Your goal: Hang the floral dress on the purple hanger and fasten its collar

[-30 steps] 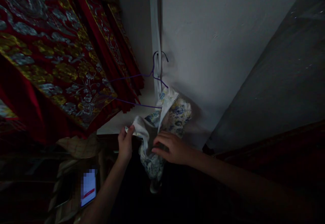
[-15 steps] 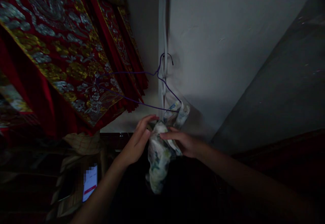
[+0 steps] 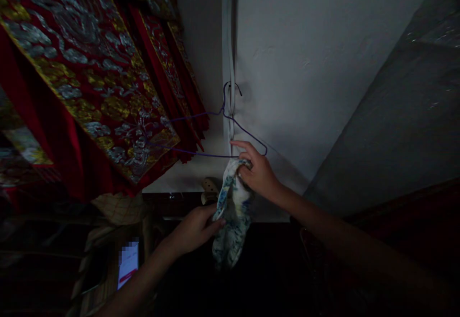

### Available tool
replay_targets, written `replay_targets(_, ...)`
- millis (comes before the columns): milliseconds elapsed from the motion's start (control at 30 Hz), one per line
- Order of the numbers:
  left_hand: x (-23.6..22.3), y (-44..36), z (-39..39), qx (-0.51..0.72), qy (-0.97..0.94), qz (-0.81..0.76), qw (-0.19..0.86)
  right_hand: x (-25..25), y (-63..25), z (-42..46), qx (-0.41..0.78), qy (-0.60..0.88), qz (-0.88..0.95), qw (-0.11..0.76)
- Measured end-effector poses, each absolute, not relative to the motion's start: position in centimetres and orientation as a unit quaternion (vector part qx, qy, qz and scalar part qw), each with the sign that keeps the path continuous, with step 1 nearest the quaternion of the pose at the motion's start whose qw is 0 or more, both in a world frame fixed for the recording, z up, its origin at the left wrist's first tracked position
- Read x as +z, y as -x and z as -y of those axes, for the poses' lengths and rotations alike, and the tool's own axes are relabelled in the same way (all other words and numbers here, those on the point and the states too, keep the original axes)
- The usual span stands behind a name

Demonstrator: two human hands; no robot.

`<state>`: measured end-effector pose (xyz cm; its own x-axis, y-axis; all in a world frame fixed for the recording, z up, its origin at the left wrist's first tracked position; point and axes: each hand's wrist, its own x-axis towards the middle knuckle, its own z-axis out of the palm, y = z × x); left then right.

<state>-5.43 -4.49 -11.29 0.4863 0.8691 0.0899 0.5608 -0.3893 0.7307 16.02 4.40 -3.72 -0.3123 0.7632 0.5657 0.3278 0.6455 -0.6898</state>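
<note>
A white cloth garment with a blue-green and yellow pattern [image 3: 235, 211] hangs between my hands; its exact kind is hard to make out in the dim light. My right hand [image 3: 256, 168] pinches its upper edge, with the index finger stretched toward the wall. Lower down, my left hand [image 3: 201, 226] grips the garment's left edge between thumb and fingers. Just above hangs a thin purple wire hanger [image 3: 247, 132], its hook by a pale cord [image 3: 232, 58] on the wall. The garment is below the hanger's bottom bar and appears off it.
Red embroidered drapery [image 3: 108, 82] fills the upper left, overlapping the hanger's left end. A lit phone [image 3: 128, 264] lies on a wooden stand at lower left. Beyond my left hand is a clog-style shoe [image 3: 210, 185]. A pale wall [image 3: 305, 58] rises behind.
The garment has come off the hanger's right end, where part of it was looped. My right hand has risen toward the hanger, and my left hand has moved lower on the cloth.
</note>
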Motion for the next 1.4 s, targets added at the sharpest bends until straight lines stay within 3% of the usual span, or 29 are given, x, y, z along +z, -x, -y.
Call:
replay_targets(167, -11.7, 7.6, 4.9, 0.198, -0.763, -0.519, 0.331, -7.5, -14.4, -11.4, 0.298, 0.387, 0.749, 0.448)
replay_targets(367, -11.8, 12.8, 4.7, 0.090, -0.713, -0.656, 0.229, -9.7, -17.9, -11.5, 0.301, 0.378, 0.766, 0.423)
replay_targets(433, -10.5, 13.9, 4.2, 0.126, -0.704, -0.673, 0.187, -9.2, -19.5, -10.5, 0.290, 0.375, 0.777, 0.415)
replay_targets(633, -4.4, 14.2, -0.1, 0.403, -0.698, -0.588, 0.070, -6.4, -20.1, -8.3, 0.328, 0.344, 0.789, 0.389)
replay_targets(833, 0.0, 11.0, -4.8, 0.444, -0.708, -0.537, 0.114, -5.1, -19.1, -6.2, 0.328, 0.318, 0.805, 0.377)
replay_targets(1000, 1.3, 10.5, -3.5, 0.531, -0.647, -0.507, 0.206, -5.7, -20.0, -7.0, 0.283, 0.365, 0.800, 0.383)
replay_targets(1133, 1.3, 11.8, -2.5, 0.601, -0.551, -0.520, 0.254, -6.0, -19.8, -7.6, 0.322, 0.356, 0.786, 0.389)
replay_targets(1267, 0.7, 10.8, -4.1, 0.528, -0.619, -0.524, 0.253, -6.0, -18.1, -6.4, 0.372, 0.317, 0.771, 0.409)
replay_targets(1400, 0.4, 8.4, -5.9, 0.436, -0.737, -0.494, 0.151, -5.7, -17.8, -4.7, 0.340, 0.329, 0.759, 0.447)
